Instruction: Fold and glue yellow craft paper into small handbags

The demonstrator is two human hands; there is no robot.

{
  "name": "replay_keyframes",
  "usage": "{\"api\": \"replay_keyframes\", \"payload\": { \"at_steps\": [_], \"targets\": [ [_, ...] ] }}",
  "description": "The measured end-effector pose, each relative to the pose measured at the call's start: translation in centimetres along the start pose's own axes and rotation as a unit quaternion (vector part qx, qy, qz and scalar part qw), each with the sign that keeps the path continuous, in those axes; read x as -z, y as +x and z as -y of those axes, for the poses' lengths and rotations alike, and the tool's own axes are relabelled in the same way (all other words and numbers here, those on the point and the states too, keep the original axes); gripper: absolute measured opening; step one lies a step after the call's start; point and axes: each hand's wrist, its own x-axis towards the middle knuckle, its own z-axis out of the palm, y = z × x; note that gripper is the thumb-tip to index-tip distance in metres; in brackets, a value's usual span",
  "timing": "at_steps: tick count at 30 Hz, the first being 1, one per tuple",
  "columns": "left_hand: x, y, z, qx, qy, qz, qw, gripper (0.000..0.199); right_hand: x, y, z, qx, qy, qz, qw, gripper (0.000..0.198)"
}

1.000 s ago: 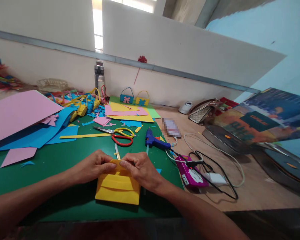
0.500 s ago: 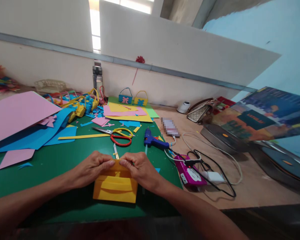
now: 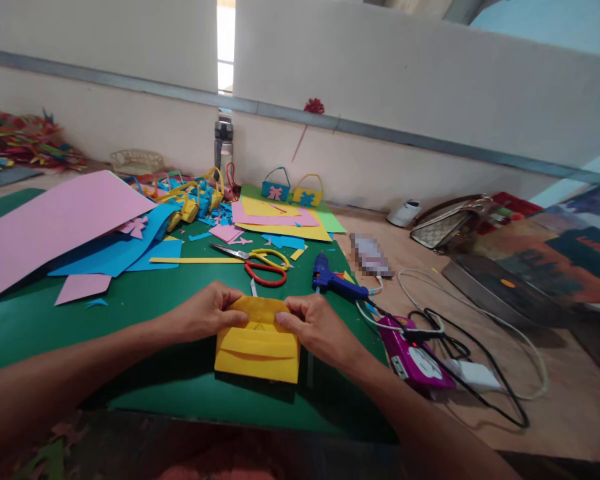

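A folded yellow paper piece (image 3: 257, 363), shaped like a small envelope or bag, is held over the green mat (image 3: 145, 383) near its front edge. My left hand (image 3: 213, 313) pinches the upper left corner of its raised flap, thumb in front. At the upper right corner, my right hand (image 3: 313, 327) grips the same flap, fingers behind it. A thin white blade tip (image 3: 253, 288) pokes out beyond the flap; the rest of that tool is hidden. Just past it lie scissors (image 3: 265, 273) with red and yellow handles.
A blue glue gun (image 3: 340, 280) lies to the right, its cord running to a purple power box (image 3: 413, 357). Coloured paper sheets (image 3: 65, 220) and yellow and blue paper bags (image 3: 190, 203) fill the left. Two finished little bags (image 3: 307, 192) stand at the back.
My view has swung left, so everything appears shifted right. My hands have spread apart along the flap, from its middle towards its corners, and the flap shows more openly.
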Motion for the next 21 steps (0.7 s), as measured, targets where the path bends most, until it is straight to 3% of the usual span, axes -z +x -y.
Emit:
{"api": "replay_keyframes", "payload": {
  "at_steps": [5,10,13,18,21],
  "targets": [
    [0.67,-0.05,-0.31,-0.005,-0.061,0.008,0.998,0.036,0.33,0.04,0.12,0.017,0.017,-0.028,0.999,0.025],
    [0.94,-0.06,-0.16,-0.017,-0.125,0.03,0.992,0.048,0.77,-0.15,0.49,0.055,0.019,-0.1,0.993,0.029],
    [0.66,-0.01,0.06,0.006,-0.146,0.026,0.989,0.045,0.86,-0.35,0.64,0.065,0.045,-0.09,0.993,0.025],
    [0.37,0.0,0.16,0.001,-0.161,-0.025,0.987,0.038,1.0,-0.43,0.65,0.071,0.107,-0.093,0.987,0.035],
    [0.41,0.0,0.11,-0.011,-0.168,-0.052,0.984,0.039,0.98,-0.3,0.59,0.061,0.164,-0.052,0.983,0.026]
  ]
}}
